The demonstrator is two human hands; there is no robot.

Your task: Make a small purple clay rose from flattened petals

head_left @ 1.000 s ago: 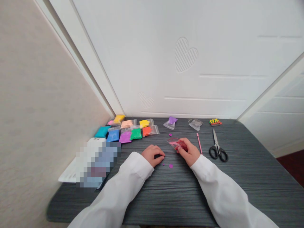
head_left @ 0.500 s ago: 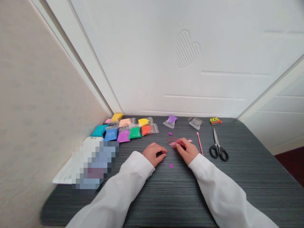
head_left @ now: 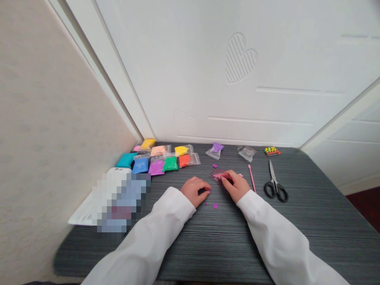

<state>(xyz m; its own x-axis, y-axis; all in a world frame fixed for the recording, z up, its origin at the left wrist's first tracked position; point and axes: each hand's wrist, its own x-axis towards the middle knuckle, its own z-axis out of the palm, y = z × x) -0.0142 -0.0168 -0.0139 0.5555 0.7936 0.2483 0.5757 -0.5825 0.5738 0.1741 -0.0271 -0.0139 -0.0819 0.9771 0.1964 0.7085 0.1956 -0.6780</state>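
A transparent pink plastic piece (head_left: pixel 217 175) lies low over the dark table, its left end sticking out past my right hand (head_left: pixel 236 185). The thumb and fingers of that hand are closed on it. A pale pink end shows just beyond the knuckles; whether it belongs to the same piece I cannot tell. My left hand (head_left: pixel 194 191) rests on the table with thumb and forefinger bent together at the tips; anything between them is too small to make out. Just below lie a flat purple disc (head_left: pixel 215 206) and a tiny purple bit (head_left: pixel 206 204). Another small purple piece (head_left: pixel 215 166) sits farther back.
Several bags of coloured clay, such as a green one (head_left: pixel 170 163), cluster at the back left. Behind stand a purple bag (head_left: pixel 217 147) and a clear bag (head_left: pixel 247 153). Rightward are a pink stick tool (head_left: pixel 251 178), scissors (head_left: pixel 275 186) and a small yellow-and-green model (head_left: pixel 271 151).
My right hand has turned the pink plastic piece and lowered it toward the table. My left hand has shifted slightly right, its fingertips drawing closer together. The view has tilted a little.
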